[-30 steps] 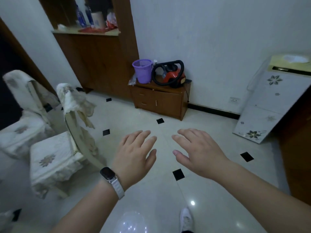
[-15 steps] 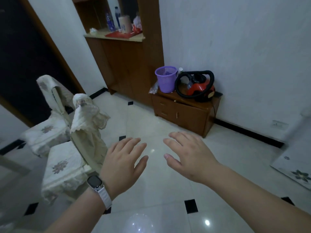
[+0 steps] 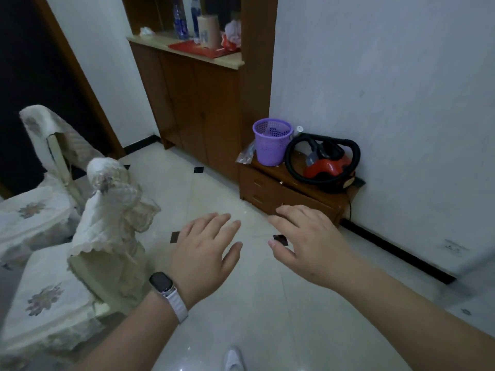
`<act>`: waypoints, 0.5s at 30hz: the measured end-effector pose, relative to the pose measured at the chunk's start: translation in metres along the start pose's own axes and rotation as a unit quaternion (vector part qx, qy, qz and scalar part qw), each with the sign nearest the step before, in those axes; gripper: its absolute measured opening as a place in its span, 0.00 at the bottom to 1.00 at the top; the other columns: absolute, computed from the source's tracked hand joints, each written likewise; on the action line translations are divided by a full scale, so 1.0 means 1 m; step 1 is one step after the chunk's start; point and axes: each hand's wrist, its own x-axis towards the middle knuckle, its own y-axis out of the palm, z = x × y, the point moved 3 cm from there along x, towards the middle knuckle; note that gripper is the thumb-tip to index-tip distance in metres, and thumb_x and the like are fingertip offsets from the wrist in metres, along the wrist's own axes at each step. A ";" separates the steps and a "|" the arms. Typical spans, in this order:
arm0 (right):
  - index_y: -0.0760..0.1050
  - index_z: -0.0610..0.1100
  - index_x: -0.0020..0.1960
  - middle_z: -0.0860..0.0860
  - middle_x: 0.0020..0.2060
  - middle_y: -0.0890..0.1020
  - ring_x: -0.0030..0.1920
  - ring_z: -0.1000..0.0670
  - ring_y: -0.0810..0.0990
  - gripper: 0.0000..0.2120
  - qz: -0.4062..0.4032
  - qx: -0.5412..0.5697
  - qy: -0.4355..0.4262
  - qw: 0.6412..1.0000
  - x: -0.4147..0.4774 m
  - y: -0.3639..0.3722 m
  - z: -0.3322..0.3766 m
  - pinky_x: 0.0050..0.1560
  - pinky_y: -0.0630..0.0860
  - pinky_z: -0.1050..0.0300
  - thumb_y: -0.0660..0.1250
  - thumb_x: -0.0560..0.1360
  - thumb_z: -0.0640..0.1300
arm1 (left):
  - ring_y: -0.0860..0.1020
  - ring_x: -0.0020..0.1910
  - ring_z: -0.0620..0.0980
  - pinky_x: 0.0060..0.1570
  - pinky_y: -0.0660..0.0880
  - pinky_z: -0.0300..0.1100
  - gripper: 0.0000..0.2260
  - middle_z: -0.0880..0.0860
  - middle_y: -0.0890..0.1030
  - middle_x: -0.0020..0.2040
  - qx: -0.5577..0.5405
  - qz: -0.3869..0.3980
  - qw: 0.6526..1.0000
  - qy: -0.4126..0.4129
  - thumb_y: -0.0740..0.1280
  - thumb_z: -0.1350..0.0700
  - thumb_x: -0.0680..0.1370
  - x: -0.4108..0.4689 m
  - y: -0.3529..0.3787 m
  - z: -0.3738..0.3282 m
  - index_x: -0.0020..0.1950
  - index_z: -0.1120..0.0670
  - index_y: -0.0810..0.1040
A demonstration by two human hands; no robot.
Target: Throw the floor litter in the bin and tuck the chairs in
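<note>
**Head view: both hands held out empty over the tiled floor**

The left hand (image 3: 203, 253) reaches forward palm down, fingers straight and close together, thumb out to the side, with nothing in it. A dark-faced watch on a white strap (image 3: 166, 287) sits on its wrist. The right hand (image 3: 308, 245) is stretched out beside it, also palm down, its fingers slightly spread and loosely bent, and it holds nothing either. The two hands are near each other but apart, both above the pale glossy floor (image 3: 254, 317) with its small black inset tiles.

The purple mesh bin (image 3: 271, 143) stands upright on the left end of a low wooden cabinet (image 3: 278, 194) against the white wall, beyond the right hand. Just beside the bin, on the same cabinet top, sits a red vacuum cleaner (image 3: 328, 168) ringed by its black hose, and a crumpled clear wrapper (image 3: 245, 156) lies at the bin's left.

Two chairs in cream floral covers stand at the left: the nearer chair (image 3: 107, 236) is just left of the left wrist, the farther chair (image 3: 37, 210) behind it by the dark doorway. A white shoe tip (image 3: 233, 360) shows at the bottom edge
</note>
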 end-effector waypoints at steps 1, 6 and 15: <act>0.78 0.46 0.62 0.48 0.59 0.79 0.58 0.45 0.77 0.21 -0.002 -0.006 0.004 1.000 0.018 0.002 -0.009 0.53 0.75 0.47 0.60 0.76 0.58 | 0.77 0.60 0.56 0.57 0.70 0.50 0.18 0.52 0.81 0.60 -0.004 -0.007 1.000 0.005 0.61 0.45 0.78 0.015 0.007 0.015 0.62 0.52 0.80; 0.78 0.45 0.61 0.48 0.58 0.79 0.58 0.44 0.77 0.22 -0.020 -0.053 0.016 0.998 0.108 0.012 -0.045 0.54 0.75 0.48 0.60 0.76 0.58 | 0.78 0.59 0.56 0.57 0.70 0.50 0.18 0.52 0.81 0.59 0.002 -0.013 1.000 0.009 0.60 0.45 0.78 0.097 0.038 0.095 0.61 0.52 0.80; 0.77 0.46 0.63 0.49 0.59 0.78 0.58 0.46 0.76 0.22 0.004 -0.018 0.011 1.000 0.226 0.066 -0.105 0.55 0.74 0.47 0.60 0.77 0.58 | 0.77 0.60 0.56 0.57 0.71 0.51 0.18 0.53 0.80 0.60 -0.009 0.013 1.000 -0.006 0.60 0.45 0.78 0.192 0.105 0.163 0.62 0.52 0.79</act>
